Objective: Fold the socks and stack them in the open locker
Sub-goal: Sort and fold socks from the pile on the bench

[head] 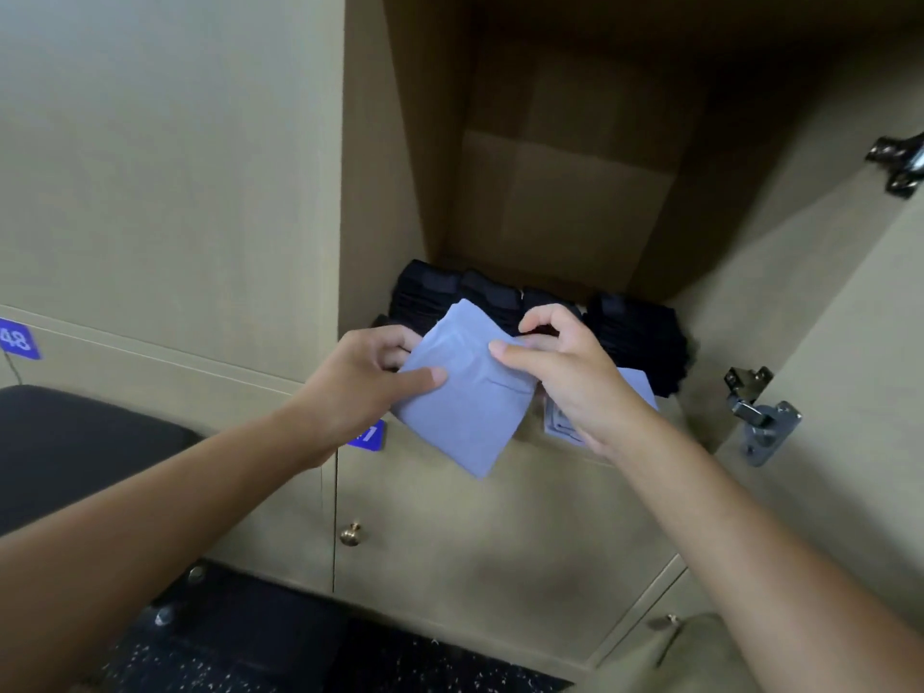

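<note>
Both hands pinch one pale blue folded sock (462, 392) at the mouth of the open beige wooden locker (565, 192): left hand (370, 377) on its left edge, right hand (560, 362) on its top. Four stacks of folded black socks (635, 332) sit on the locker floor behind. Two metal hinges (760, 417) show, and below lies dark speckled flooring (300, 657).

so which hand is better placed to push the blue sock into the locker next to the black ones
Probably the right hand. It pinches the blue sock at its upper edge, right in front of the black socks. The left hand holds the sock's side, nearer the locker wall.
</note>
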### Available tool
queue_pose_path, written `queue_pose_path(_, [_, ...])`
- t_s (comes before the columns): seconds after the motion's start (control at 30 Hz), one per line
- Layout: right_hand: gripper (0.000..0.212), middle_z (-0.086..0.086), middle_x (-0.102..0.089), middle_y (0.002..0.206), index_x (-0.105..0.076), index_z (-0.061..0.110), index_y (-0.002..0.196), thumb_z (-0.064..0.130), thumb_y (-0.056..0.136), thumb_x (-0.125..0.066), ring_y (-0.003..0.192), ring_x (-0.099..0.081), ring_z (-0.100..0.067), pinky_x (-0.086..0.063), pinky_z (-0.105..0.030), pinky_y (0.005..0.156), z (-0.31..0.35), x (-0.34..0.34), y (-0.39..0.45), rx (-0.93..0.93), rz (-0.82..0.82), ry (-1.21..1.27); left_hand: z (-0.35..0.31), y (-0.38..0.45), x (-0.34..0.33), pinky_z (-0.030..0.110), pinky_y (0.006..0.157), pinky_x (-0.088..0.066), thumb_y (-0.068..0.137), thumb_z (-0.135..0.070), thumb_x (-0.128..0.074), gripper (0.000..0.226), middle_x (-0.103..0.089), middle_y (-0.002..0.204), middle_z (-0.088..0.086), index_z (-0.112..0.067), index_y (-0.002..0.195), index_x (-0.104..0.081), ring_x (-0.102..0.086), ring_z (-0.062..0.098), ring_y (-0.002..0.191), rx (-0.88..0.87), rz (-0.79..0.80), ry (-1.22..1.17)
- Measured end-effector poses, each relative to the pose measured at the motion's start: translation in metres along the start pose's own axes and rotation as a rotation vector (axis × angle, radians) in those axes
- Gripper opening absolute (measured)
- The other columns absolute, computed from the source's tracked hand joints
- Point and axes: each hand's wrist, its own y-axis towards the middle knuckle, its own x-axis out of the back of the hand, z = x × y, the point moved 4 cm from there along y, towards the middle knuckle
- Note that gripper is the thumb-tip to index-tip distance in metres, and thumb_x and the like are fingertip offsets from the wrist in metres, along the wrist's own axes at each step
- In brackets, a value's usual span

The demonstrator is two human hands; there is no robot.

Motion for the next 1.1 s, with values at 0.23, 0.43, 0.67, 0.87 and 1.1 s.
queue_pose_path(0.23, [0.02, 0.003, -0.072, 0.116, -0.071, 0.019, 0.105, 0.003, 0.094, -0.067, 0.112, -0.068, -0.017, -0.052, -0.032, 0.1, 0.004, 0.022, -0.006, 0.142, 0.274, -0.105, -0.001, 0.01, -0.012, 0.03, 0.067, -0.057, 0.09, -0.015, -0.077, 0.017, -0.078, 0.089, 0.015, -0.003, 0.101, -0.071, -0.072, 0.021, 0.077, -0.005, -0.042, -0.035])
queue_pose_path(0.43, [0.039, 0.008, -0.071, 0.117, -0.078, 0.027, 0.106, -0.004, 0.094, -0.058, 0.107, -0.067, -0.011, -0.054, -0.026, 0.09, 0.001, 0.041, -0.006, 0.109, 0.074, -0.096, 0.0, 0.016, -0.024, 0.046, 0.08, -0.061, 0.092, -0.02, -0.075, 0.019, -0.078, 0.08, 0.008, -0.012, 0.107, -0.067, -0.069, 0.022, 0.069, 0.014, -0.069, -0.046])
queue_pose_path(0.67, [0.037, 0.004, -0.067, 0.126, -0.077, 0.036, 0.104, 0.005, 0.092, -0.061, 0.12, -0.061, -0.022, -0.052, -0.045, 0.102, -0.024, 0.088, -0.004, 0.029, -0.29, -0.001, 0.01, 0.016, -0.031, 0.018, 0.061, -0.046, 0.091, -0.037, -0.072, 0.011, -0.072, 0.081, -0.016, -0.031, 0.097, -0.065, -0.067, -0.001, 0.07, -0.113, 0.038, 0.477])
queue_pose_path(0.87, [0.034, -0.006, -0.066, 0.127, -0.079, 0.035, 0.096, 0.014, 0.073, -0.066, 0.116, -0.065, -0.028, -0.051, -0.049, 0.104, -0.035, 0.1, -0.003, -0.062, -0.428, 0.187, 0.013, 0.011, -0.037, 0.014, 0.061, -0.039, 0.093, -0.041, -0.069, 0.009, -0.068, 0.092, -0.019, -0.034, 0.097, -0.064, -0.062, -0.005, 0.078, -0.164, 0.149, 0.668])
queue_pose_path(1.1, [0.033, -0.013, -0.067, 0.121, -0.073, 0.024, 0.103, -0.004, 0.091, -0.062, 0.108, -0.068, -0.03, -0.054, -0.046, 0.101, -0.05, 0.11, 0.001, -0.156, -0.456, 0.196, 0.013, 0.01, -0.037, 0.019, 0.066, -0.043, 0.095, -0.042, -0.068, 0.01, -0.069, 0.094, -0.018, -0.035, 0.1, -0.062, -0.063, 0.001, 0.08, -0.174, 0.192, 0.698])
